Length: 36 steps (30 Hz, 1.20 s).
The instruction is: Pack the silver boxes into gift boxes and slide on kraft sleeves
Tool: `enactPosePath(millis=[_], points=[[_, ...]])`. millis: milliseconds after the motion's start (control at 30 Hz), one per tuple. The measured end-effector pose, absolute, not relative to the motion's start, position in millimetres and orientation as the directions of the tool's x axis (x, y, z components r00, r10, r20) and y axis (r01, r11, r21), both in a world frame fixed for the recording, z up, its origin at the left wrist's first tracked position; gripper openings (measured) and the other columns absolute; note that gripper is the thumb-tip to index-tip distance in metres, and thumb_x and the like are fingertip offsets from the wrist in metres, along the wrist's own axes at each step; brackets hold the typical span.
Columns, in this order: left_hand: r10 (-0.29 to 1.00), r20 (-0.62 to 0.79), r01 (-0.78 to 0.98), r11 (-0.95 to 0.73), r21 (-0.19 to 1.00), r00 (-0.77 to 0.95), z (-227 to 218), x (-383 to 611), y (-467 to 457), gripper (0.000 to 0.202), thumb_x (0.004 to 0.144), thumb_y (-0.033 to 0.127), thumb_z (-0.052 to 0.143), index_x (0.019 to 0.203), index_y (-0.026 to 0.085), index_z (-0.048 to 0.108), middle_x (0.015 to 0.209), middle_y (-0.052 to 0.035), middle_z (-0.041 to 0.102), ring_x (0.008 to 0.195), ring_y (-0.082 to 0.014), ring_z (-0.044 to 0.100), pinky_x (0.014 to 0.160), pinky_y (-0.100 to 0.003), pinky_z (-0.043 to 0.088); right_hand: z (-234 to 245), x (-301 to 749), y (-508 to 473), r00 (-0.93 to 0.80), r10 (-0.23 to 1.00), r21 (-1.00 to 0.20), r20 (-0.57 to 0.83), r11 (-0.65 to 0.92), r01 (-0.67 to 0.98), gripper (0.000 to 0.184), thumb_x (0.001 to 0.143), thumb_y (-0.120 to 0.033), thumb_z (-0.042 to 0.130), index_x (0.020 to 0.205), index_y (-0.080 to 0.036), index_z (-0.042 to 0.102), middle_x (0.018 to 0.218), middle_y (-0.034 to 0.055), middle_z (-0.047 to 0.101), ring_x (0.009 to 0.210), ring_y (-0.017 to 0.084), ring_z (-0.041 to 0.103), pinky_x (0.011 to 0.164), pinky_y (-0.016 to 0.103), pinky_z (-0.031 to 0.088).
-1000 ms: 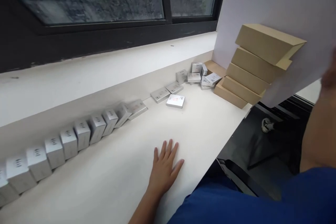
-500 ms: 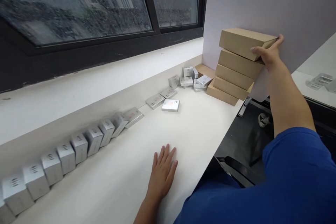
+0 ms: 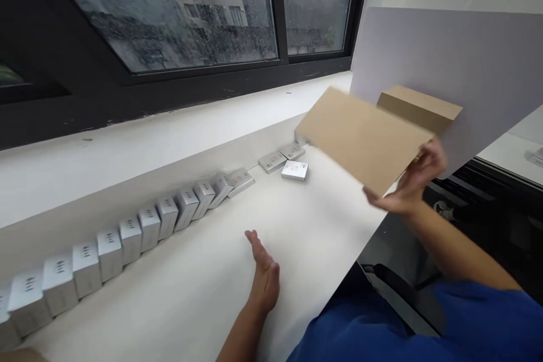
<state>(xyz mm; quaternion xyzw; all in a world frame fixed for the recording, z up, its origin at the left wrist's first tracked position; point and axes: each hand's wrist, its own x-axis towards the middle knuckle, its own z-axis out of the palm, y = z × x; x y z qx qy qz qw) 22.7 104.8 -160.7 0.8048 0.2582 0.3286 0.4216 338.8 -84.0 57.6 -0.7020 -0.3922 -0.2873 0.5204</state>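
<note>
My right hand [image 3: 409, 181] grips a flat brown cardboard box [image 3: 362, 137] by its near right corner and holds it tilted in the air above the white counter [image 3: 203, 288]. Behind it the top of a stack of brown boxes [image 3: 419, 107] shows against a grey partition. My left hand [image 3: 265, 271] is turned on its edge just above the counter, fingers stretched out, holding nothing. A row of small silver boxes [image 3: 127, 237] stands along the back ledge to its left.
A few silver boxes [image 3: 294, 169] lie flat further along the counter. A grey partition board [image 3: 466, 56] closes the right end. A window [image 3: 190, 11] and white sill [image 3: 127, 141] run behind. The counter edge drops off at the right to a dark chair [image 3: 394, 288].
My right hand has lifted the top brown box off the stack and carried it left, over the counter. My left hand has turned from lying flat onto its edge.
</note>
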Motion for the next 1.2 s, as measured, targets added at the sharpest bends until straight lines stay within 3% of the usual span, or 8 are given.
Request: enactPosePath(millis=[100, 233, 500, 833, 1000, 1067, 1133, 1200], points=[[0.747, 0.358, -0.004, -0.430, 0.903, 0.561, -154, 26, 114, 0.104, 0.095, 0.091, 0.036, 0.171, 0.029, 0.002, 0.183, -0.0215, 0.002, 0.173, -0.0390, 0.002, 0.138, -0.068, 0.014, -2, 299, -69, 0.434, 0.453, -0.508, 0.779, 0.050, 0.860, 0.136, 0.036, -0.066, 0.093, 0.146, -0.036, 0.018, 0.156, 0.0172, 0.025, 0.158, 0.052, 0.032, 0.123, 0.071, 0.038], [0.827, 0.227, 0.008, -0.269, 0.963, 0.515, -156, 30, 122, 0.072, 0.096, 0.084, 0.050, 0.134, 0.023, 0.044, 0.142, -0.0188, 0.054, 0.145, -0.0358, 0.055, 0.125, -0.061, 0.043, -51, 257, -62, 0.384, 0.712, -0.651, 0.588, 0.135, 0.747, 0.128, 0.040, -0.045, 0.094, 0.145, -0.038, 0.020, 0.156, 0.0159, 0.027, 0.159, 0.048, 0.031, 0.125, 0.068, 0.038], [0.917, 0.080, 0.059, -0.111, 0.992, 0.391, -148, 30, 130, 0.056, 0.091, 0.067, 0.073, 0.114, 0.024, 0.047, 0.111, -0.0064, 0.060, 0.104, -0.0233, 0.066, 0.094, -0.041, 0.056, -97, 250, -64, 0.526, 0.741, -0.854, 0.417, 0.120, 0.506, 0.112, 0.056, -0.050, 0.091, 0.142, -0.034, 0.021, 0.162, 0.0187, 0.020, 0.161, 0.043, 0.026, 0.124, 0.063, 0.041], [0.868, 0.115, 0.058, -0.163, 0.985, 0.483, -137, 25, 136, 0.050, 0.090, 0.065, 0.076, 0.107, 0.020, 0.061, 0.085, -0.0005, 0.062, 0.070, -0.0161, 0.059, 0.064, -0.028, 0.049, -115, 262, -74, 0.548, 0.748, -0.902, 0.375, 0.158, 0.402, 0.118, 0.059, -0.061, 0.092, 0.148, -0.031, 0.020, 0.167, 0.0207, 0.024, 0.163, 0.039, 0.032, 0.128, 0.060, 0.038], [0.842, 0.315, -0.005, -0.348, 0.937, 0.439, -132, 1, 130, 0.072, 0.092, 0.090, 0.043, 0.078, 0.022, 0.060, 0.064, -0.0025, 0.057, 0.060, -0.0199, 0.055, 0.059, -0.035, 0.049, -88, 292, -70, 0.614, 0.789, -0.999, 0.003, 0.029, -0.033, 0.094, 0.065, -0.063, 0.088, 0.144, -0.029, 0.050, 0.167, 0.0157, 0.049, 0.161, 0.036, 0.043, 0.134, 0.058, 0.032], [0.824, 0.384, -0.017, -0.415, 0.910, 0.415, -130, -8, 135, 0.077, 0.089, 0.094, 0.040, 0.082, 0.022, 0.066, 0.072, -0.0075, 0.066, 0.068, -0.0245, 0.063, 0.067, -0.041, 0.055, -80, 305, -66, 0.710, 0.684, -0.971, -0.168, 0.011, -0.240, 0.077, 0.072, -0.065, 0.079, 0.137, -0.029, 0.060, 0.163, 0.0124, 0.058, 0.160, 0.034, 0.046, 0.136, 0.055, 0.030], [0.797, 0.388, 0.034, -0.454, 0.890, 0.463, -127, -13, 142, 0.066, 0.090, 0.081, 0.059, 0.108, 0.019, 0.075, 0.107, -0.0146, 0.079, 0.099, -0.0320, 0.074, 0.092, -0.049, 0.060, -76, 313, -62, 0.825, 0.516, -0.953, -0.233, 0.046, -0.298, 0.070, 0.073, -0.066, 0.074, 0.131, -0.029, 0.065, 0.158, 0.0107, 0.064, 0.160, 0.032, 0.046, 0.137, 0.054, 0.026], [0.722, 0.298, 0.109, -0.458, 0.882, 0.624, -124, -14, 148, 0.062, 0.095, 0.064, 0.065, 0.139, 0.021, 0.069, 0.148, -0.0163, 0.069, 0.139, -0.0368, 0.063, 0.121, -0.056, 0.048, -77, 314, -56, 0.868, 0.437, -0.959, -0.237, 0.038, -0.281, 0.066, 0.073, -0.068, 0.073, 0.127, -0.029, 0.069, 0.152, 0.0102, 0.069, 0.157, 0.033, 0.050, 0.136, 0.055, 0.028]])
